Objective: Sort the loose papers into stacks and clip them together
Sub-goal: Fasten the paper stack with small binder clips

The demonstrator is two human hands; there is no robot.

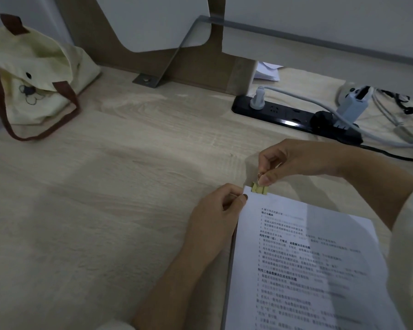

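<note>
My right hand (303, 160) was curled, thumb and forefinger pinching the thin wire handle of a small yellow-green binder clip (331, 188). The clip sat on the far edge of a stack of printed papers (308, 270), close to its upper left corner, and its body appeared to bite over the edge. My left hand (215, 210) was just beside it, thumb and fingers pinching that corner of the stack to keep the sheets squared. The stack lay at an angle on the pale wooden desk (105, 186), running from the clip toward my body, with dense printed text on its top sheet. I judged this stack gathered and nearly fastened, with only the wire handle left to fold down or let go. No other loose sheets lay on the open desk near me, though a few white papers (268, 71) showed at the back past the desk divider, and I could not tell whether they needed sorting. Farther off, a black power strip (284, 115) with plugs and cables lay to the right, and a cream tote bag (29, 79) with brown straps slumped at the far left.
</note>
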